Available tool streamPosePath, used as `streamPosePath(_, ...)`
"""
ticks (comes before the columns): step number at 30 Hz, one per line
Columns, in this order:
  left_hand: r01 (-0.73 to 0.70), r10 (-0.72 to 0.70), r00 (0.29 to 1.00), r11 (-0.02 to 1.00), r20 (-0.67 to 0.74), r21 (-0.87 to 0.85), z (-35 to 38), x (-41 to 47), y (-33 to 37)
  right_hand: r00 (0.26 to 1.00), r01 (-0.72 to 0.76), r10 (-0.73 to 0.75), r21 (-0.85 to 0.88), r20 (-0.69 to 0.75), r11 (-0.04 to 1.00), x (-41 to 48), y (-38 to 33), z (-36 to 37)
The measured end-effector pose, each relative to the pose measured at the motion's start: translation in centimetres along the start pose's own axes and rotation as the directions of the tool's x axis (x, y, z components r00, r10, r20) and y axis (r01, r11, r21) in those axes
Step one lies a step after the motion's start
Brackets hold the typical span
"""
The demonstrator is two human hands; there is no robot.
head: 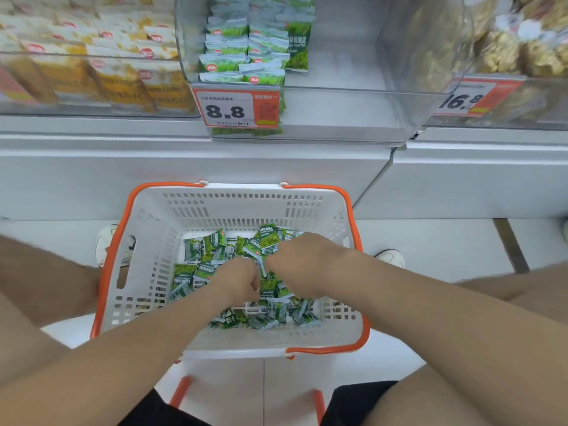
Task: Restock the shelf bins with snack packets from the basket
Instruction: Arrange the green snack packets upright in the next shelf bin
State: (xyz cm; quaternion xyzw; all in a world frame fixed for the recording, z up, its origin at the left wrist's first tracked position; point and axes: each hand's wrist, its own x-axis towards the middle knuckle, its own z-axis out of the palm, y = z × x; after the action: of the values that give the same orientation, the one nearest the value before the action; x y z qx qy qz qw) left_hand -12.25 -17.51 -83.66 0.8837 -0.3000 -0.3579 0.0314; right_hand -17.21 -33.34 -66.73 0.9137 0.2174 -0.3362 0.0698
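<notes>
A white basket (159, 241) with orange handles stands on the floor between my knees, holding several small green snack packets (212, 244). Both hands are down inside it. My left hand (236, 279) has its fingers curled into the pile of packets at the middle. Just to its right, my right hand (296, 259) grips a bunch of green packets, some sticking up behind its knuckles. Above, a clear shelf bin (353, 96) holds stacked green packets (242, 53) on its left side, with bare white room on its right.
An orange price tag reading 8.8 (236, 110) hangs on the bin's front. A bin of yellow packets (92, 66) lies to the left, and a bin of golden snack bags (519, 47) with a 16.8 tag to the right. White shoes (107, 244) flank the basket.
</notes>
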Motion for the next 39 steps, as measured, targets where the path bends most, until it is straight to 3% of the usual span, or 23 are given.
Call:
streamPosePath(4,-0.012,-0.046,0.990,0.918,-0.136,-0.396,-4.8,-1.1,-0.9,0.989,-0.130,0.134,0.057,-0.059,0.990,-1.0,0.5,-2.5)
streamPosePath(7,-0.102,-0.005,0.979,0.854,-0.203,-0.511,-10.1,-3.1,-0.7,0.959,-0.234,0.252,0.138,-0.131,0.962,-1.7,2.1,-3.5)
streamPosePath(10,-0.212,0.109,0.974,0.748,-0.198,-0.629,-15.9,-6.0,0.8,0.951,-0.176,0.255,0.370,-0.175,0.912,-2.3,3.8,-4.5)
streamPosePath(13,-0.301,0.184,0.953,0.659,-0.240,-0.689,-20.7,-8.8,2.0,0.919,-0.045,0.287,0.653,-0.271,0.756,-3.2,4.3,-5.9)
streamPosePath(17,-0.365,0.116,0.921,0.596,-0.373,-0.716,-23.9,-11.1,2.5,0.841,0.153,0.392,0.859,-0.373,0.489,-3.4,4.4,-6.8)
streamPosePath(19,-0.394,0.109,0.903,0.598,-0.416,-0.698,-24.7,-11.8,2.7,0.834,0.199,0.411,0.896,-0.368,0.397,-3.6,4.5,-7.3)
streamPosePath(23,-0.493,0.108,0.832,0.594,-0.544,-0.636,-25.8,-12.6,3.1,0.795,0.280,0.438,0.894,-0.420,0.349,-4.2,4.6,-8.4)
streamPosePath(27,-0.611,0.005,0.695,0.531,-0.719,-0.587,-26.7,-12.5,4.0,0.717,0.367,0.497,0.871,-0.489,0.326,-4.8,5.5,-10.2)
streamPosePath(28,-0.634,-0.031,0.614,0.576,-0.789,-0.516,-26.9,-12.3,4.0,0.686,0.388,0.525,0.864,-0.503,0.322,-5.0,5.9,-10.8)
streamPosePath(29,-0.630,-0.041,0.487,0.676,-0.872,-0.383,-27.1,-12.0,3.9,0.644,0.402,0.564,0.856,-0.517,0.325,-5.1,6.4,-11.5)
streamPosePath(31,-0.472,0.062,0.234,0.880,-0.970,-0.057,-27.5,-11.3,3.5,0.534,0.409,0.648,0.837,-0.543,0.365,-5.4,7.6,-12.7)
streamPosePath(32,-0.371,0.134,0.167,0.927,-0.977,0.064,-27.6,-11.0,3.3,0.468,0.397,0.681,0.823,-0.563,0.407,-5.4,8.3,-13.3)
streamPosePath(34,-0.253,0.235,0.156,0.948,-0.959,0.191,-27.5,-10.1,2.8,0.335,0.312,0.715,0.788,-0.614,0.530,-5.3,9.9,-14.3)
streamPosePath(36,-0.176,0.241,0.227,0.963,-0.944,0.203,-27.4,-9.2,2.6,0.249,0.160,0.729,0.769,-0.638,0.619,-4.6,11.8,-15.0)
streamPosePath(39,-0.089,0.173,0.358,0.985,-0.918,0.151,-27.3,-8.5,2.6,0.285,0.019,0.781,0.818,-0.555,0.574,-2.4,15.0,-15.6)
